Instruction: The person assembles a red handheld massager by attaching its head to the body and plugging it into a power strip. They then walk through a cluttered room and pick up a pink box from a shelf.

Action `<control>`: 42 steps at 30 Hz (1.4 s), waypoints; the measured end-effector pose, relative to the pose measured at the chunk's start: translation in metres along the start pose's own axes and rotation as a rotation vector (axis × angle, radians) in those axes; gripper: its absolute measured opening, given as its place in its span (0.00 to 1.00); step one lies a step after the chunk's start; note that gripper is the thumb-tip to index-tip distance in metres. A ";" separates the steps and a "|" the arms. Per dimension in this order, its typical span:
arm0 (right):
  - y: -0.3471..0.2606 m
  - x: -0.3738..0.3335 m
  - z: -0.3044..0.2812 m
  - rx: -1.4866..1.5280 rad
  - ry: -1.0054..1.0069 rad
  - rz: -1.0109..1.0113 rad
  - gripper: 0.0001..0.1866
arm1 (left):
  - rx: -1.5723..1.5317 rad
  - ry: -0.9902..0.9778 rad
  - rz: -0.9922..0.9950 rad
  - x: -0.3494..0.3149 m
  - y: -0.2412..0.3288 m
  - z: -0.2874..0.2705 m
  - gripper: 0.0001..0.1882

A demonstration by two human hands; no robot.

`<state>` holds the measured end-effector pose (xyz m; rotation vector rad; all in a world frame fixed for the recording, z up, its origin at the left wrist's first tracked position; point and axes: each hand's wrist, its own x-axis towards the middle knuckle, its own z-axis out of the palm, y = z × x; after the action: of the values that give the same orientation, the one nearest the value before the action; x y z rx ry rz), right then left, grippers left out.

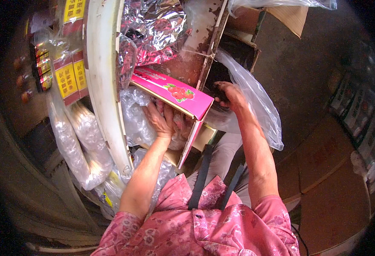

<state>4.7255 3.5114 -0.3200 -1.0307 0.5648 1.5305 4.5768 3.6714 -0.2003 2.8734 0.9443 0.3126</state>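
Note:
A pink carton [177,90] with red fruit printed on it lies open on its side at the middle. My left hand [161,120] reaches into its open side with the fingers spread, touching clear plastic wrapping [137,121]; the fingertips are partly hidden. To the right stands a deep box [255,59] lined with a clear plastic bag [255,102]. My right hand [233,96] is inside it, fingers curled at dark contents in shadow. What those fingers hold is too dark to make out.
A crumpled silver foil bag [155,25] lies beyond the carton, beside a white curved edge [104,85]. Left of it are long packs of pale sticks [79,141] and yellow-labelled packages [68,79]. A brown cardboard box [336,205] stands at right.

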 end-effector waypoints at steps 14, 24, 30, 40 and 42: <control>0.033 0.011 0.016 -0.577 0.460 -0.418 0.16 | 0.002 -0.031 -0.004 0.000 0.001 -0.001 0.28; 0.039 0.010 0.015 -0.945 0.677 -0.703 0.16 | -0.060 0.024 0.004 0.003 0.006 -0.001 0.26; 0.008 -0.002 0.010 -0.128 0.201 -0.262 0.13 | -0.016 0.057 0.031 -0.002 -0.003 0.002 0.27; 0.013 -0.013 -0.010 0.451 -0.213 -0.213 0.13 | -0.016 0.032 0.034 0.000 -0.005 0.002 0.29; 0.013 -0.014 -0.009 0.449 -0.203 -0.201 0.14 | -0.036 0.039 0.040 0.001 -0.005 0.002 0.30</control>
<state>4.7156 3.4940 -0.3153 -0.5619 0.6065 1.2374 4.5749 3.6756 -0.2029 2.8666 0.8791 0.3859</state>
